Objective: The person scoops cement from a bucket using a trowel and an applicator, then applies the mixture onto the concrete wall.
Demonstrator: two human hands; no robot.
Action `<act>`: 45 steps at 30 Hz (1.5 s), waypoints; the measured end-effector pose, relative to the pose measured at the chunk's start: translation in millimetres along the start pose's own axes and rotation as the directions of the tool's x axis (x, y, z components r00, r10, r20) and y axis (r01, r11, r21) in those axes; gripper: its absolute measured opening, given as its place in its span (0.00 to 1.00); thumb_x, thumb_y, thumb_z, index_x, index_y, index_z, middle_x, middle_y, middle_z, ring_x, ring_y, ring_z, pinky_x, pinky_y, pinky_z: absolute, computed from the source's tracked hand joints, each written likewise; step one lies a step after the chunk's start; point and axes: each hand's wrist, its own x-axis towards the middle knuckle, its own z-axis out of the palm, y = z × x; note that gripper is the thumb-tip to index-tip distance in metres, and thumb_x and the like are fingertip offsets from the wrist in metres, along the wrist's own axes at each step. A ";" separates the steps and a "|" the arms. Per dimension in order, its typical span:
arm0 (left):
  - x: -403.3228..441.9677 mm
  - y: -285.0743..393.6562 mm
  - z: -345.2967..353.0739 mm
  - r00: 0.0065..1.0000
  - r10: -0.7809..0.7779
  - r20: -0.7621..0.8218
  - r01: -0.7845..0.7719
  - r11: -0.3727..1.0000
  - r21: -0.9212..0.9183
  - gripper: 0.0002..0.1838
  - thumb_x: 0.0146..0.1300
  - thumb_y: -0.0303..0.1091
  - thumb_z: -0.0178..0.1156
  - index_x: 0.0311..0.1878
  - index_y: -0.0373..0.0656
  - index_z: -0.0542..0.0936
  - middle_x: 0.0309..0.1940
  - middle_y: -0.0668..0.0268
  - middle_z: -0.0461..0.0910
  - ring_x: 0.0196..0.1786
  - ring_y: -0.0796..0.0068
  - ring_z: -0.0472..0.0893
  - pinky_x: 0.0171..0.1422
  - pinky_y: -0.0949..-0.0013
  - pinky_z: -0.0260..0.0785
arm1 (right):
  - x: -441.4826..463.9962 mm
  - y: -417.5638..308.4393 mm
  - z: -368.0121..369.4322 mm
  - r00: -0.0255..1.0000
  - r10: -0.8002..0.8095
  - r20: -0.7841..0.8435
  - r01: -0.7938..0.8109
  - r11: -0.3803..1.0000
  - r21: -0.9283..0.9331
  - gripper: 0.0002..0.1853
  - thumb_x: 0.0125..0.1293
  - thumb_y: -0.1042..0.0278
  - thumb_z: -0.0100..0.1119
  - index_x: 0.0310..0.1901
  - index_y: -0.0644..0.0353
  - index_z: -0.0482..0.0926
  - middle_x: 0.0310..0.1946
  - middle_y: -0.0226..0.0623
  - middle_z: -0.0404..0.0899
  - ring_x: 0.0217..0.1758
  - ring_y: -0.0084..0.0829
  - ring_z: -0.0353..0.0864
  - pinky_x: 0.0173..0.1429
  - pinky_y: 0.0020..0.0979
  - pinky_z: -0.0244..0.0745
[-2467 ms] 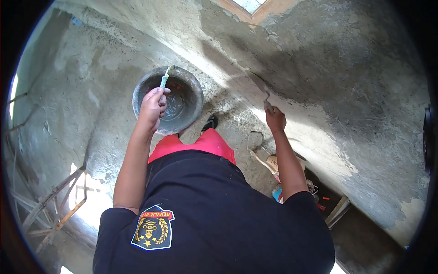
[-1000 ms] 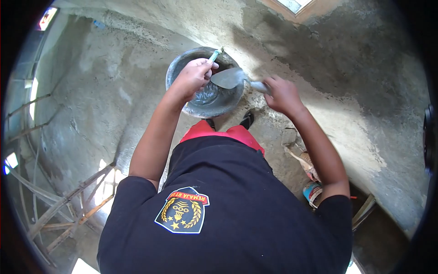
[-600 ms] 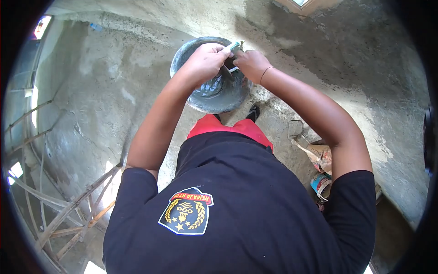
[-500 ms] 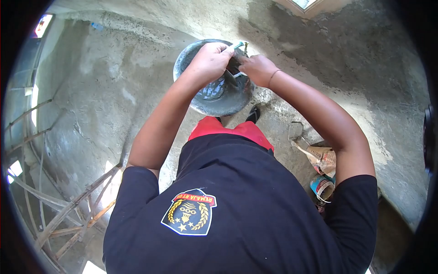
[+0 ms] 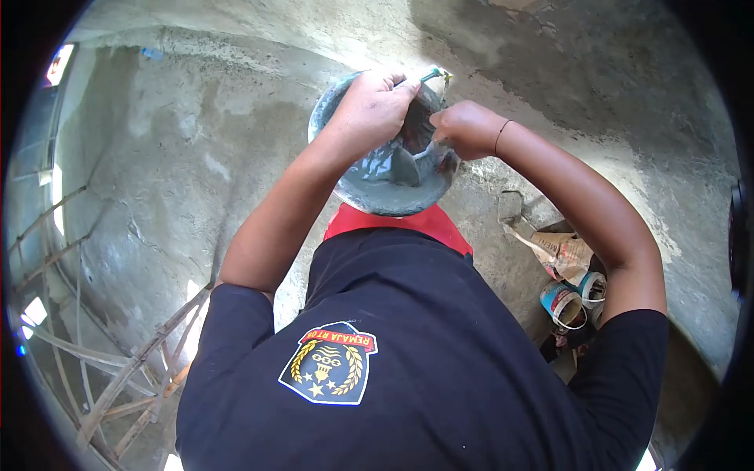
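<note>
A round grey basin [image 5: 381, 206] holds wet grey mix [image 5: 369, 182] and sits close in front of my red shorts. Over its far side, my left hand [image 5: 375, 106] is closed around a thin handle with a green end [image 5: 430, 74]. A grey, pointed blade-like piece [image 5: 405, 167] stands in the mix below that hand; how it joins the handle is hidden. At the basin's right rim, my right hand [image 5: 470, 129] has its fingers curled shut. A pale strip lies just under those fingers, but what they grip cannot be made out.
To the right on the floor are a torn cement bag [image 5: 567, 253] and paint cans [image 5: 562, 304] with wire handles. Wooden poles [image 5: 129, 369] stand at the left. A plastered wall [image 5: 565, 63] rises beyond the basin.
The basin appears nearer my body and now hides my feet. Both hands have shifted rightward in view, the right one more. The blade-like piece sits lower, in the mix.
</note>
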 end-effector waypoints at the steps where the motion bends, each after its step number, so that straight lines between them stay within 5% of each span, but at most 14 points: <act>1: -3.5 5.0 4.7 1.000 -0.006 0.007 0.006 1.000 0.005 0.14 0.71 0.35 0.51 0.45 0.32 0.79 0.28 0.72 0.78 0.30 0.87 0.72 0.35 0.78 0.66 | -2.5 -3.5 2.5 1.000 0.005 -0.004 -0.005 1.000 0.008 0.08 0.40 0.75 0.61 0.27 0.55 0.80 0.33 0.37 0.76 0.39 0.43 0.80 0.42 0.40 0.76; 6: -17.5 18.9 17.5 1.000 -0.021 0.010 0.021 1.000 -0.006 0.14 0.71 0.36 0.49 0.44 0.35 0.78 0.17 0.81 0.58 0.18 0.90 0.53 0.22 0.80 0.44 | -6.1 -10.3 14.3 0.969 0.111 -0.219 -0.085 0.988 0.125 0.08 0.41 0.72 0.61 0.28 0.55 0.81 0.33 0.37 0.76 0.39 0.42 0.80 0.43 0.41 0.76; 14: -41.3 20.7 27.2 0.991 0.049 -0.124 -0.067 0.986 -0.151 0.14 0.72 0.34 0.47 0.45 0.32 0.76 0.18 0.78 0.62 0.19 0.90 0.57 0.22 0.80 0.46 | 14.1 -40.3 38.4 0.836 0.280 -0.472 -0.092 0.919 0.382 0.19 0.43 0.70 0.61 0.42 0.53 0.85 0.35 0.37 0.77 0.40 0.42 0.80 0.45 0.41 0.76; 22: -64.5 24.5 11.5 0.947 0.081 -0.311 -0.175 0.942 -0.288 0.14 0.73 0.35 0.45 0.49 0.32 0.74 0.18 0.78 0.62 0.17 0.91 0.56 0.20 0.81 0.44 | 51.4 -80.6 25.4 0.752 0.463 -0.469 -0.131 0.802 0.583 0.17 0.45 0.66 0.64 0.42 0.52 0.85 0.34 0.37 0.77 0.39 0.42 0.80 0.44 0.39 0.76; 25: -71.8 29.7 1.2 0.917 0.097 -0.386 -0.228 0.923 -0.311 0.14 0.73 0.35 0.45 0.50 0.33 0.73 0.18 0.78 0.60 0.16 0.91 0.54 0.19 0.80 0.42 | 61.9 -99.5 7.5 0.704 0.591 -0.394 -0.270 0.736 0.621 0.19 0.45 0.65 0.66 0.43 0.51 0.85 0.35 0.37 0.78 0.41 0.41 0.80 0.44 0.39 0.76; 31: -79.6 28.1 -18.9 0.860 0.130 -0.493 -0.335 0.874 -0.353 0.15 0.73 0.35 0.45 0.51 0.32 0.72 0.18 0.78 0.58 0.16 0.90 0.53 0.19 0.80 0.42 | 65.1 -110.5 1.4 0.575 0.688 -0.442 -0.223 0.652 0.724 0.18 0.46 0.65 0.67 0.43 0.53 0.84 0.36 0.37 0.78 0.41 0.41 0.80 0.45 0.38 0.76; 35: -79.5 38.4 -30.3 0.856 0.092 -0.510 -0.324 0.862 -0.389 0.15 0.72 0.35 0.46 0.52 0.32 0.72 0.18 0.78 0.58 0.16 0.90 0.53 0.18 0.79 0.41 | 43.9 -109.9 11.0 0.431 0.673 -0.601 -0.121 0.703 0.701 0.20 0.48 0.64 0.67 0.46 0.56 0.81 0.38 0.38 0.77 0.42 0.41 0.80 0.45 0.37 0.75; 45: -61.9 51.3 -40.5 0.915 0.040 -0.402 -0.225 0.877 -0.424 0.14 0.72 0.35 0.45 0.49 0.33 0.72 0.17 0.78 0.58 0.16 0.90 0.53 0.18 0.80 0.40 | -62.9 -97.3 79.9 0.388 0.686 -0.615 -0.159 0.707 0.689 0.22 0.52 0.66 0.66 0.50 0.59 0.77 0.44 0.44 0.80 0.45 0.45 0.81 0.48 0.37 0.76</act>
